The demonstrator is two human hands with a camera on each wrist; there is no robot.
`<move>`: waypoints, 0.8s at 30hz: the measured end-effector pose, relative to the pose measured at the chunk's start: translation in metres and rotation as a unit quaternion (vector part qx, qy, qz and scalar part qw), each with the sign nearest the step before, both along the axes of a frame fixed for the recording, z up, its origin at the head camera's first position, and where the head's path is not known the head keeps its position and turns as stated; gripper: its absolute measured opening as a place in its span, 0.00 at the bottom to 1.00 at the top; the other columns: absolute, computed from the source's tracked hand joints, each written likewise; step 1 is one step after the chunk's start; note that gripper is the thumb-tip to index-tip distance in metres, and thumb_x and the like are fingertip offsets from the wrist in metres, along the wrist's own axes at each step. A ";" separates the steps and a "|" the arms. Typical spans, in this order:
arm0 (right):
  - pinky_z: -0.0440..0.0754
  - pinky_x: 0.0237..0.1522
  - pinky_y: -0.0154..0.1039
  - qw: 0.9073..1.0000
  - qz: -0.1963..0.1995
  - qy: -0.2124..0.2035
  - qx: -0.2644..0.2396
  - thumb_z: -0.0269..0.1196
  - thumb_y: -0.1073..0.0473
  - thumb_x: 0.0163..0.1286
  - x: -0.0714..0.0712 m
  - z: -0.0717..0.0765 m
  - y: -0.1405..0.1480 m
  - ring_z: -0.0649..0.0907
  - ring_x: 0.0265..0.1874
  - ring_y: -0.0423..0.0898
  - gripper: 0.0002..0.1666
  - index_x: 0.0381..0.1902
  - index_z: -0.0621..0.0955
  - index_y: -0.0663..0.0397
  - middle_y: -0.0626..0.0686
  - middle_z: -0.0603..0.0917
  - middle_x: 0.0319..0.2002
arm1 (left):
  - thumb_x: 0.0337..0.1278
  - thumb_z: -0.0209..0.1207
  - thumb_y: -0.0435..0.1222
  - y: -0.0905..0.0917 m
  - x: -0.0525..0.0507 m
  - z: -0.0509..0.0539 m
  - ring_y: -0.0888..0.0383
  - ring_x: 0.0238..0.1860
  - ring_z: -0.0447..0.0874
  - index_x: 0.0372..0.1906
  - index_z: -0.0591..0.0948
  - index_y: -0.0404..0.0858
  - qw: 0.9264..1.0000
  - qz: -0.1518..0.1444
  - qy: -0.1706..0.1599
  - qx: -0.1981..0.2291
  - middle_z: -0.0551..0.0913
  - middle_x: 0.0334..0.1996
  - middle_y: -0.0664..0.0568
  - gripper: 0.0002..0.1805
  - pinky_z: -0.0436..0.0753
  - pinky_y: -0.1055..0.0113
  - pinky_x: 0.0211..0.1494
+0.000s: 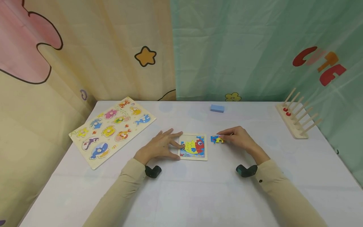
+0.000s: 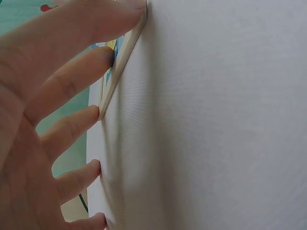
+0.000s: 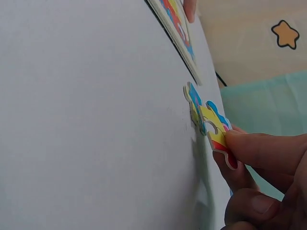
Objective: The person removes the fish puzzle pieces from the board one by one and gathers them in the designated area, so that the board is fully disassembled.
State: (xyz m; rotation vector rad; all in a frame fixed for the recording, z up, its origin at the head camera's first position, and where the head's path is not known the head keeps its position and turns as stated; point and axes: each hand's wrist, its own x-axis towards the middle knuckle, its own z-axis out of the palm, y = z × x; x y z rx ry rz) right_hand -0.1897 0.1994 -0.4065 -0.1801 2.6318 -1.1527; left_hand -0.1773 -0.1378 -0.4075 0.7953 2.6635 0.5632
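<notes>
A wooden jigsaw tray (image 1: 206, 146) lies in the middle of the table. Puzzle pieces in it form part of a yellow and red fish (image 1: 195, 147); bare wood shows at its upper left. My left hand (image 1: 160, 145) rests at the tray's left side, fingers spread, thumb and middle fingertip at its corners and index fingertip over the picture. Right of the tray, my right hand (image 1: 238, 138) pinches a yellow, red and blue jigsaw piece (image 3: 218, 132) between thumb and fingers. Just behind that piece in the right wrist view is another blue and yellow piece (image 3: 193, 98); whether they touch is unclear.
A large peg puzzle board (image 1: 113, 130) with sea animals lies at the back left. At the back stands a blue block (image 1: 217, 108). A wooden peg rack (image 1: 296, 126) with red beads stands at the right edge. Curtains (image 1: 227, 47) hang behind the table.
</notes>
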 end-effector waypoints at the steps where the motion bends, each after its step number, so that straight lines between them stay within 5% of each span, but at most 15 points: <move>1: 0.73 0.38 0.39 1.000 -0.002 -0.001 0.002 0.61 0.57 0.70 0.001 0.001 0.002 0.76 0.45 0.51 0.17 0.53 0.86 0.56 0.60 0.83 0.54 | 0.45 0.74 0.53 0.000 0.000 0.000 0.47 0.78 0.42 0.55 0.85 0.55 1.000 0.000 0.000 0.000 0.61 0.74 0.59 0.27 0.42 0.41 0.75; 16: 0.71 0.36 0.38 0.999 -0.022 -0.009 0.023 0.61 0.58 0.69 0.004 0.000 0.019 0.73 0.43 0.51 0.17 0.53 0.85 0.58 0.62 0.83 0.53 | 0.45 0.74 0.53 0.000 0.000 0.001 0.47 0.78 0.42 0.55 0.85 0.55 1.000 -0.003 -0.002 0.001 0.62 0.74 0.58 0.28 0.42 0.40 0.75; 24: 0.73 0.31 0.37 0.998 -0.035 0.019 0.058 0.65 0.58 0.66 0.003 0.003 0.013 0.76 0.35 0.49 0.15 0.47 0.87 0.58 0.54 0.88 0.37 | 0.45 0.73 0.53 0.000 0.000 0.001 0.47 0.78 0.42 0.55 0.84 0.56 1.000 -0.003 -0.002 -0.002 0.61 0.74 0.59 0.28 0.42 0.40 0.75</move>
